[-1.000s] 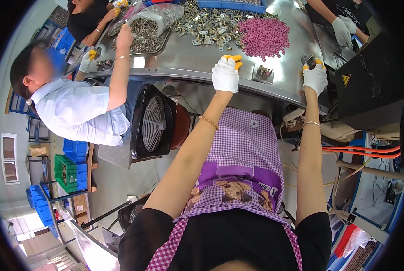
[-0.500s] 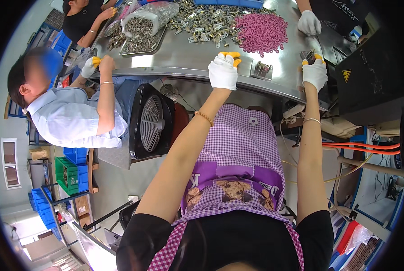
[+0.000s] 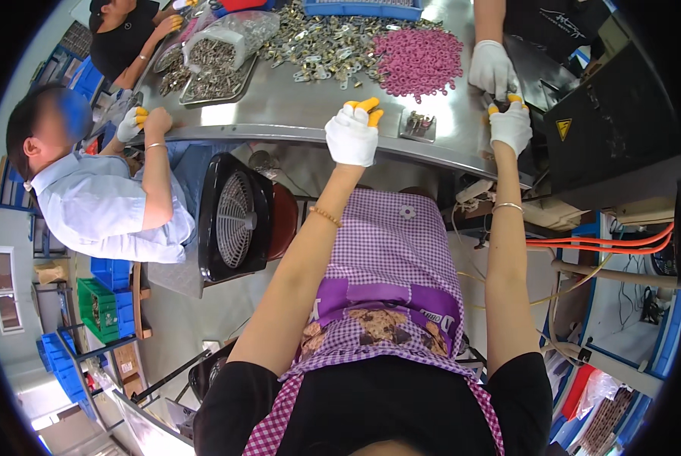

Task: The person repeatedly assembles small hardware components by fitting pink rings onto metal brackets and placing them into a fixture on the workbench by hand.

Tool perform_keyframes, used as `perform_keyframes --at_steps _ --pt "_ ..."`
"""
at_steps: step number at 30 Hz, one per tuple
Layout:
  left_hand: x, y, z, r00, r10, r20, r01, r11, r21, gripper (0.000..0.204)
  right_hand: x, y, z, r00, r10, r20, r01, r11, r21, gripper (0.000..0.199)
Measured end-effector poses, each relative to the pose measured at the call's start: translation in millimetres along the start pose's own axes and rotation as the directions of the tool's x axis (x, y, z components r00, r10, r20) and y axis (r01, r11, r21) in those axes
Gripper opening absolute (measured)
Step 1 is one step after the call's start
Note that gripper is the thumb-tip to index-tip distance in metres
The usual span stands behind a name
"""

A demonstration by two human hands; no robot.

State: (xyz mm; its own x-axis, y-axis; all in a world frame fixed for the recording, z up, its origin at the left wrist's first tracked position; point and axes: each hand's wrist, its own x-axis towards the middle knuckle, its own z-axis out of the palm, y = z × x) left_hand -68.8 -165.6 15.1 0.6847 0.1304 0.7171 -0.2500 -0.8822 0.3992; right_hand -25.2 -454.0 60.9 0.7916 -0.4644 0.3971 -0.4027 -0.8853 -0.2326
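Observation:
My left hand (image 3: 352, 135), in a white glove with yellow fingertips, hovers over the table's front edge. Its fingers are curled closed; whatever they hold, if anything, is hidden. A small clear tray of little metal parts (image 3: 418, 125) lies to its right. My right hand (image 3: 511, 129), gloved the same way, has its fingers bent around a small dark metal piece (image 3: 495, 103) at the right end of the table. A co-worker's white-gloved hand (image 3: 492, 67) reaches from the far side to that same piece, close to my fingertips.
On the steel table (image 3: 279, 114) lie a heap of pink rings (image 3: 420, 62), loose metal parts (image 3: 329, 45) and a tray with a spilling bag (image 3: 217, 64). A blue tray (image 3: 363, 7) stands behind. To the right is a black machine box (image 3: 606, 125); a seated co-worker (image 3: 112, 197) works at left.
The whole view has shifted, so the scene sits further left. The far co-worker's gloved hand has come down to the dark metal piece by my right hand. My left hand stays curled.

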Motion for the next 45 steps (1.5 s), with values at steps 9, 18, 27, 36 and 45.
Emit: perform_keyframes --at_steps 9,18,27,36,45 --pt "-2 2 0 1.0 0.0 -0.026 0.0 1.0 -0.017 0.023 0 -10 -9 0.999 -0.028 -0.031 0.022 0.987 -0.157 0.043" --pt "3 2 1 0.999 0.034 0.0 -0.034 0.996 0.081 0.023 -9 -60 9 0.914 -0.202 0.353 0.071 0.933 0.352 0.035" --pt "1 -6 6 1.0 0.011 0.028 -0.01 0.999 -0.034 0.024 -32 -50 11 0.943 -0.317 0.102 0.234 0.849 0.473 0.023" --pt "17 4 0 0.831 -0.438 0.344 0.556 0.693 -0.46 0.022 -62 -58 -34 0.765 -0.543 0.347 0.188 0.703 0.686 0.023" --pt "48 59 -21 0.734 -0.223 0.641 0.506 0.809 -0.298 0.025 -64 -66 -34 0.761 -0.545 0.351 0.122 0.652 0.748 0.026"
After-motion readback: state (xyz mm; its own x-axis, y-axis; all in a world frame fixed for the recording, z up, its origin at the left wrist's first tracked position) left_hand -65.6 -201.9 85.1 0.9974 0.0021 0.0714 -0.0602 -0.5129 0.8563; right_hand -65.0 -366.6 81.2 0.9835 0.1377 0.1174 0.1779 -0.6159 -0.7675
